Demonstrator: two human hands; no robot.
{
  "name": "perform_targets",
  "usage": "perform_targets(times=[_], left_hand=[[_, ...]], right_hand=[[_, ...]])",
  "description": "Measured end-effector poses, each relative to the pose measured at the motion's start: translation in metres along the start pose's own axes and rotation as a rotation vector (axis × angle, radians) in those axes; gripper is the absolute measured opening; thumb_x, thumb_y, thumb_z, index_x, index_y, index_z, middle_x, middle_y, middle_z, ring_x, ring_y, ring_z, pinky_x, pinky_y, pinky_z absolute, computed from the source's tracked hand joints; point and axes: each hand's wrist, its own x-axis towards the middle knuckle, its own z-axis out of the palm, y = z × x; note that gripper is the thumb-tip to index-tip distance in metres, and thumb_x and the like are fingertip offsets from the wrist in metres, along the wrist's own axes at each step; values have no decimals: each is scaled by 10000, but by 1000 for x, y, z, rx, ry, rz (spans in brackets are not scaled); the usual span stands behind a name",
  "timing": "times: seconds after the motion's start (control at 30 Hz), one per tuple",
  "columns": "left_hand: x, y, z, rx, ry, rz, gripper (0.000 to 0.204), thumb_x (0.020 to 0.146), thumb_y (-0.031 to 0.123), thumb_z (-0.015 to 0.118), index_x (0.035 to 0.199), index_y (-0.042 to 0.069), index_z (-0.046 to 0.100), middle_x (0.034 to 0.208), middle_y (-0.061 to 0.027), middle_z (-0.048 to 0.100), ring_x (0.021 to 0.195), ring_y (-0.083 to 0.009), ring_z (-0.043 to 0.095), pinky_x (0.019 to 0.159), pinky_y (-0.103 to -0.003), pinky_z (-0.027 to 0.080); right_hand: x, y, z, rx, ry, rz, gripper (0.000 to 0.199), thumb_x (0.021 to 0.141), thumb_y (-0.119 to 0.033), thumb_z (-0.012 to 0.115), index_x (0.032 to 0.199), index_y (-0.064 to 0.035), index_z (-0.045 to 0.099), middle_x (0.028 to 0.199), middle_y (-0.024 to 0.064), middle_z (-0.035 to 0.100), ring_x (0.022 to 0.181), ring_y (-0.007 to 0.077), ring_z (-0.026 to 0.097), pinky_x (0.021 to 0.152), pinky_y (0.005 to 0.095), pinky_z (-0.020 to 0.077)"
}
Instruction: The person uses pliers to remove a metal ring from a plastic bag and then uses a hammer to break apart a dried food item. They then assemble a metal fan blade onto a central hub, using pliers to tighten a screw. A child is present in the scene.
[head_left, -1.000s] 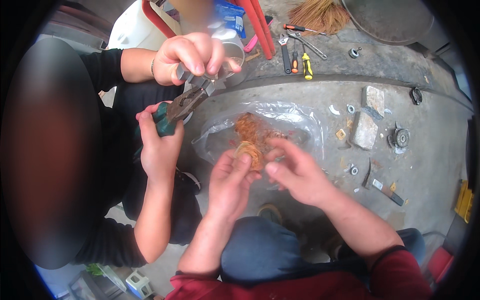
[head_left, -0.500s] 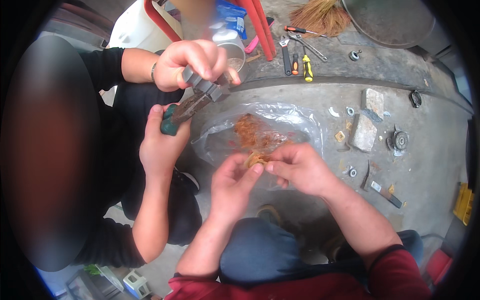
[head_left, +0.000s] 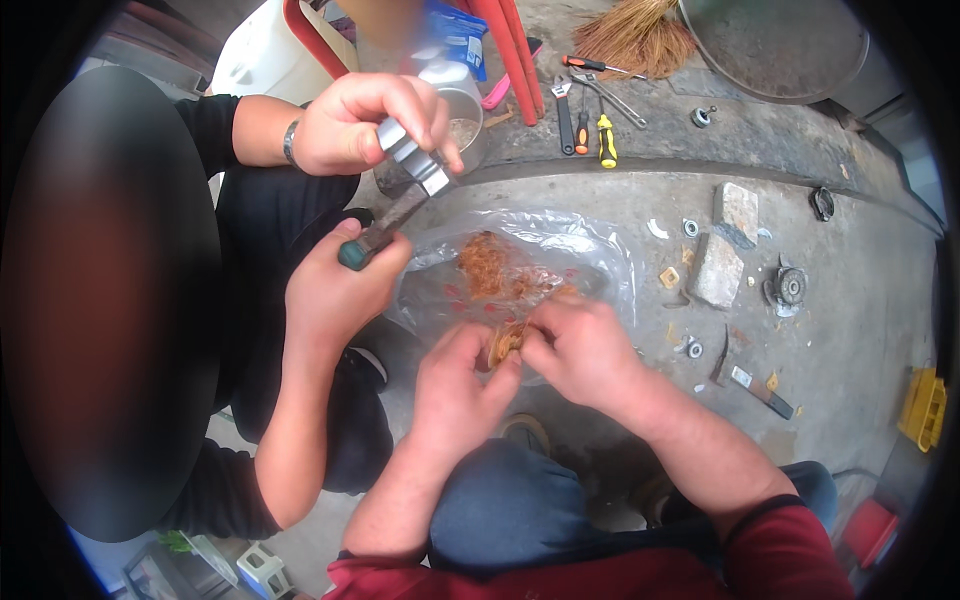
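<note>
My left hand [head_left: 455, 385] pinches a small yellowish piece with coppery-brown strands [head_left: 506, 343] between thumb and fingers. My right hand [head_left: 580, 345] is closed at the piece's upper right edge; its fingertips partly hide what they grip. Both hands are over the near edge of a clear plastic bag [head_left: 620, 255] spread on the floor. On the bag lies a tangle of coppery-brown strands [head_left: 483, 265]. At the left, a co-worker's upper hand [head_left: 370, 125] holds a grey metal block [head_left: 408, 155] against a dark tool with a green handle [head_left: 353, 254], gripped in their lower hand [head_left: 335, 290].
Right of the bag lie two stone blocks [head_left: 716, 270], a round motor-like part [head_left: 789, 286], small bearings [head_left: 694, 349] and a hammer [head_left: 760, 391]. An adjustable wrench [head_left: 563, 115] and screwdrivers [head_left: 607, 140] rest on the raised ledge. Red legs [head_left: 514, 60] stand beyond the bag.
My right hand has turned, its knuckles now higher, and the piece is tilted more upright. The co-worker's lower hand has shifted right and turned the tool. The view has moved slightly.
</note>
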Motion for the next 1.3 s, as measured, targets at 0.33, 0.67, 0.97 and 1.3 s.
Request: perform_targets(times=[0.33, 0.67, 0.97, 1.3], left_hand=[[2, 12, -7, 81, -36, 81, 147, 724, 62, 663, 798, 17, 544, 759, -150, 572, 701, -357, 588, 625, -425, 470], [-2, 12, -9, -14, 9, 64, 175, 706, 32, 671, 822, 11, 542, 771, -138, 569, 691, -306, 582, 643, -376, 481], [-4, 6, -1, -500, -84, 37, 115, 845, 50, 676, 866, 26, 566, 837, -35, 583, 756, -131, 550, 678, -281, 465], [0, 13, -4, -168, -102, 143, 140, 789, 71, 685, 839, 21, 564, 762, -109, 559, 662, -255, 553, 621, -335, 454]], right_hand=[[1, 0, 1, 65, 130, -119, 82, 764, -53, 651, 823, 4, 662, 729, 152, 614, 644, 327, 617, 588, 396, 503], [-21, -20, -18, 207, 119, -210, 115, 730, 7, 688, 832, -15, 641, 776, 103, 604, 656, 230, 611, 566, 321, 495], [-13, -10, -34, 538, -196, 102, 136, 872, -137, 698, 906, -24, 632, 806, 64, 606, 720, 166, 596, 642, 312, 481], [-16, -3, -14, 288, 77, -6, 84, 821, -84, 682, 865, -27, 639, 786, 145, 630, 740, 337, 633, 656, 398, 502]])
